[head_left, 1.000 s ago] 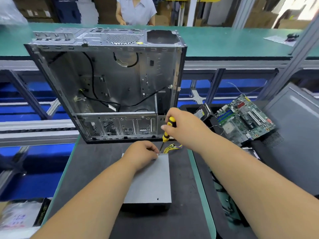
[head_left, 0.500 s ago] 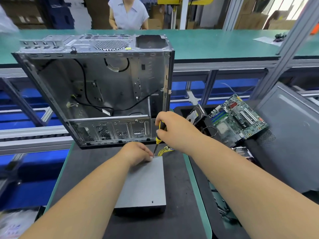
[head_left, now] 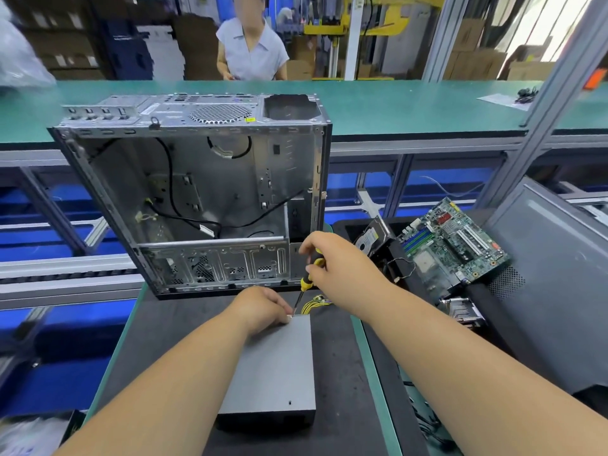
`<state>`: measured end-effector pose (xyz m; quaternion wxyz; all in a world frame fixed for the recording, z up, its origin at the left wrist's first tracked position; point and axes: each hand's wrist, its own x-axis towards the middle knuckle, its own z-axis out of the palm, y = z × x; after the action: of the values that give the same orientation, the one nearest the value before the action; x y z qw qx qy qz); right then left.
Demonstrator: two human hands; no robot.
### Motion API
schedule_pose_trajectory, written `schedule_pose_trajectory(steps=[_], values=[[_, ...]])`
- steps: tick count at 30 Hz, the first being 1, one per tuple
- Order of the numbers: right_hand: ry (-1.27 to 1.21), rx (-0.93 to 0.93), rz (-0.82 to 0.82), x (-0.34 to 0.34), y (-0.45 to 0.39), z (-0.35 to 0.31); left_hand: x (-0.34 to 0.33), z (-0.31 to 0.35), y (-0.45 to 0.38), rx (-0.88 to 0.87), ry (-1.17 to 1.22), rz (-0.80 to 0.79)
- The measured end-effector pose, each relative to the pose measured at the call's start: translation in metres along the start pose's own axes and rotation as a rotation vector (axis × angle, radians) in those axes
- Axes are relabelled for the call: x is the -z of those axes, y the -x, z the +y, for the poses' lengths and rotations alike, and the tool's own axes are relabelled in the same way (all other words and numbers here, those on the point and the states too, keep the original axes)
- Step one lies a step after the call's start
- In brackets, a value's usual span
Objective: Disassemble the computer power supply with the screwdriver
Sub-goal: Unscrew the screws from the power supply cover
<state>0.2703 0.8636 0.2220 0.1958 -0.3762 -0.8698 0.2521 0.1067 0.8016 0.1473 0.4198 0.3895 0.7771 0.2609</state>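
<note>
Screwdriver (head_left: 309,274) now more upright, right hand (head_left: 332,261) gripping it, left hand (head_left: 263,307) pinching power supply (head_left: 276,363) corner (no legible labels)

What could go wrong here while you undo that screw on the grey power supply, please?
The yellow-and-black screwdriver stands tilted at the far corner of the grey metal power supply box, so its tip might slip. The left hand grips that corner beside the tip and could get jabbed. The yellow wires lie close too.

– Where are the person's hands?
– Both bare forearms reach forward. The left hand (head_left: 263,307) lies knuckles-up, fingers curled downward.
– And the right?
– The right hand (head_left: 332,261) is raised slightly higher, fingers wrapped round a screwdriver (head_left: 309,274) handle, shaft pointing down.
</note>
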Motion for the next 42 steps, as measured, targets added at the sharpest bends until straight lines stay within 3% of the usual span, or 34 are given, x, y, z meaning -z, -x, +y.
schedule_pose_trajectory(steps=[4, 10, 13, 16, 20, 23, 32, 42], values=[[-0.109, -0.028, 0.164, 0.003, 0.009, 0.013, 0.000, -0.004, 0.001, -0.059, -0.052, 0.004], [-0.306, -0.037, 0.234, -0.004, 0.017, 0.022, -0.007, -0.022, 0.007, -0.278, -0.253, 0.101], [-0.211, 0.071, 0.261, -0.006, 0.017, 0.024, -0.008, -0.023, 0.009, -0.417, -0.376, 0.131], [-0.113, 0.170, 0.132, -0.014, 0.014, 0.026, -0.008, -0.017, 0.010, -0.442, -0.490, 0.161], [0.029, 0.110, -0.130, -0.041, 0.004, 0.029, -0.002, -0.009, 0.001, -0.293, -0.367, 0.099], [0.235, 0.063, -0.258, -0.061, -0.003, 0.031, 0.006, -0.010, -0.009, -0.280, -0.260, 0.020], [0.474, -0.023, -0.308, -0.079, -0.011, 0.024, 0.015, -0.026, -0.020, -0.380, -0.219, -0.085], [0.555, -0.126, -0.363, -0.072, -0.019, 0.000, 0.010, -0.034, -0.018, -0.384, -0.174, -0.063]])
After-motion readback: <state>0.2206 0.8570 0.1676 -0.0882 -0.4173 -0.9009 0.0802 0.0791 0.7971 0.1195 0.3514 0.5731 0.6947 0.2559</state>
